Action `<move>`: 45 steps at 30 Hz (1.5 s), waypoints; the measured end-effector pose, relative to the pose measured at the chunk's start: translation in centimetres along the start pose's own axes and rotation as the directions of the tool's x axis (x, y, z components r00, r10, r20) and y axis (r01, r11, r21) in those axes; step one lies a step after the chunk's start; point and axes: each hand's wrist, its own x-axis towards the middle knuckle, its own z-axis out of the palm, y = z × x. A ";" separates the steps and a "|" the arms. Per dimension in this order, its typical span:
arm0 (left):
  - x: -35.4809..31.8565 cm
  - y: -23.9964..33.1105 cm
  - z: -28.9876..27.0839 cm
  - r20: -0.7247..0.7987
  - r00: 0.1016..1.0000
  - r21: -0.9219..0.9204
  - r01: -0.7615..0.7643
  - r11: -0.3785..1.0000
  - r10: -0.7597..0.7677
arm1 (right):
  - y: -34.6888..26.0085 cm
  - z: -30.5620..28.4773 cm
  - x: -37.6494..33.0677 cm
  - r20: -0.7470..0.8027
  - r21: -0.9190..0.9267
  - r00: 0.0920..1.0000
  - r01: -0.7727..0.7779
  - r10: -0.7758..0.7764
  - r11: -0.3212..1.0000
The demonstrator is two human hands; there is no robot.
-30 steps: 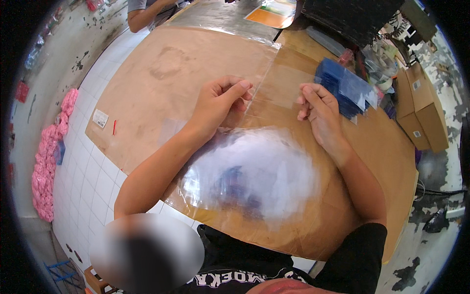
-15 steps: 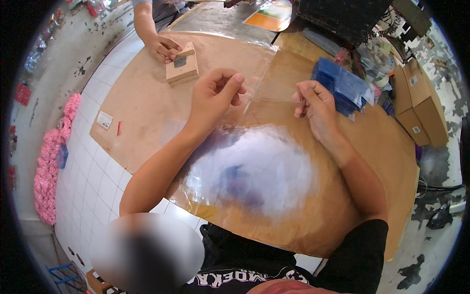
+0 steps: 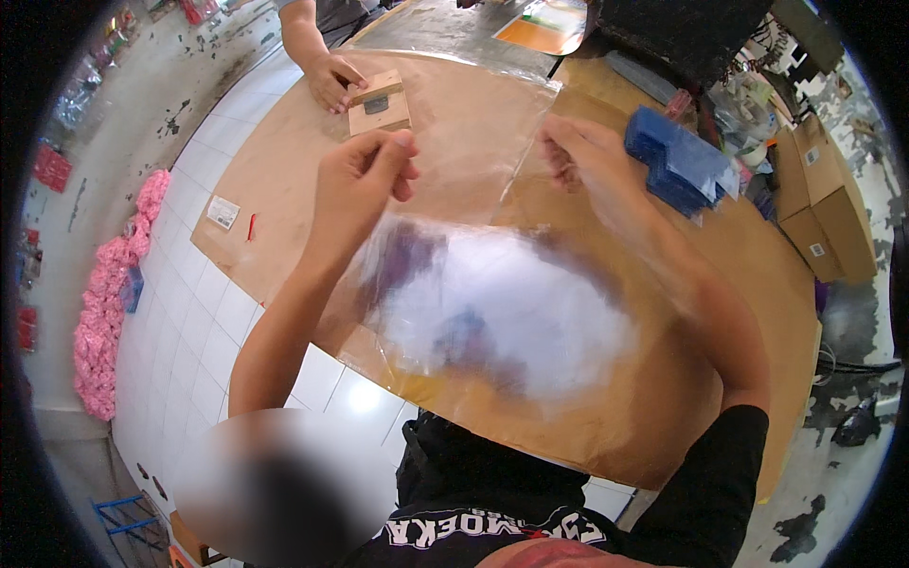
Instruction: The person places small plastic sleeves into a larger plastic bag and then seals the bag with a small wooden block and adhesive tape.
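Note:
Over the table, my left hand (image 3: 365, 175) is closed, thumb and fingers pinched together. My right hand (image 3: 573, 156) hovers to its right with fingers curled inward, partly smeared by motion. Whatever thin thing either hand may hold cannot be made out. Below and between them, a glossy, bright whitish patch of clear plastic (image 3: 511, 303) shows on the brown tabletop (image 3: 606, 417); its edges are blurred. Beyond my left hand stands a small wooden block (image 3: 383, 115) with a dark grey inset, and another person's hand (image 3: 333, 80) touches its side.
A stack of blue plastic pieces (image 3: 677, 161) sits at the far right, before a cardboard box (image 3: 819, 199). A white label (image 3: 222, 212) and a small red strip (image 3: 251, 227) lie near the left edge. Pink bundles (image 3: 99, 331) hang or lie along the left wall.
My left hand has moved left. My right hand has moved left and farther away, its fingers more blurred. The whole view has shifted slightly; the wooden block stays beside the other person's hand.

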 end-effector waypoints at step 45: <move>8.6 -8.7 -10.1 -0.196 0.916 -0.166 0.322 0.932 -0.351 | 3.0 9.6 13.5 0.083 0.078 0.962 -0.266 0.260 0.961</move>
